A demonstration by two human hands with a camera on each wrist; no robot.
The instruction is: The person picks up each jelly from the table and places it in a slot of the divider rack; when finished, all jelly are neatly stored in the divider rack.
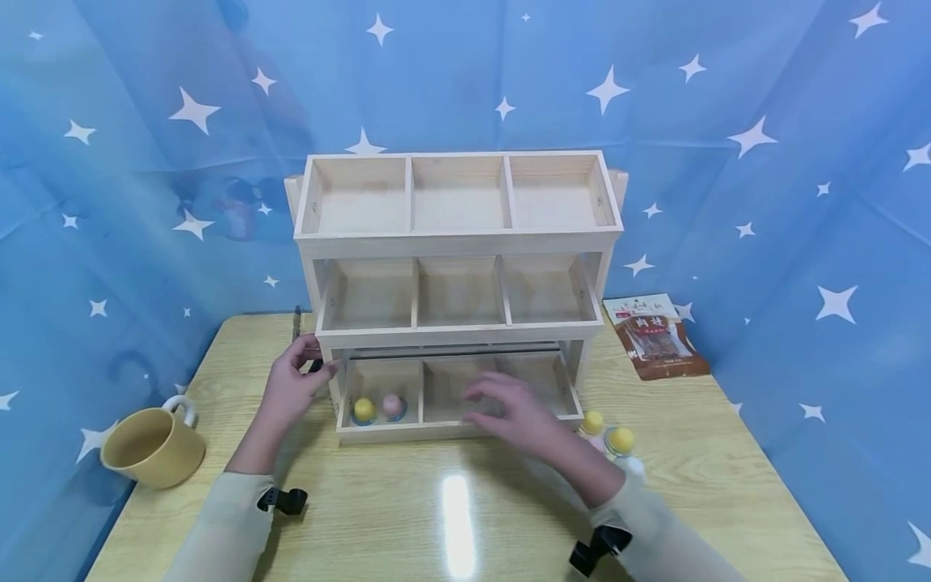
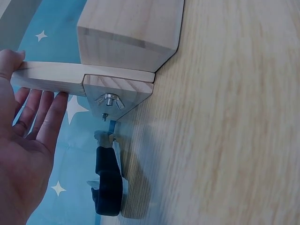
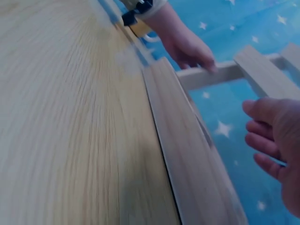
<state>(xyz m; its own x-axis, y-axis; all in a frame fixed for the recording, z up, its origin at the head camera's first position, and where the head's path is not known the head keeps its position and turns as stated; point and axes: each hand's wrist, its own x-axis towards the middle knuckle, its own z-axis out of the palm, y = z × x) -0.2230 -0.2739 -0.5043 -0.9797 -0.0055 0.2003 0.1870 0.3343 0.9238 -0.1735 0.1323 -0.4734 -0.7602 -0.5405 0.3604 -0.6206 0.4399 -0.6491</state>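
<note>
A pale wooden three-tier rack (image 1: 458, 244) with divided trays stands on the table. My left hand (image 1: 296, 380) holds its left side post (image 2: 51, 75); in the left wrist view the thumb is on one side and the fingers on the other. Over the middle of the bottom tray (image 1: 407, 433) hovers my right hand (image 1: 516, 411), fingers loosely bent, nothing visible in them. In that tray's left compartment sit a small yellow ball-shaped piece (image 1: 364, 410) and a pink one (image 1: 393, 406). More such pieces, including a yellow one (image 1: 621, 440), lie right of the rack, partly behind my right arm.
A yellow mug (image 1: 154, 446) stands at the left table edge. Behind the rack's left side lies a dark-handled tool (image 2: 108, 183), partly hidden in the head view. A brown and white food packet (image 1: 656, 338) lies at the back right. Blue starry cloth (image 1: 465, 73) surrounds the table (image 1: 378, 517).
</note>
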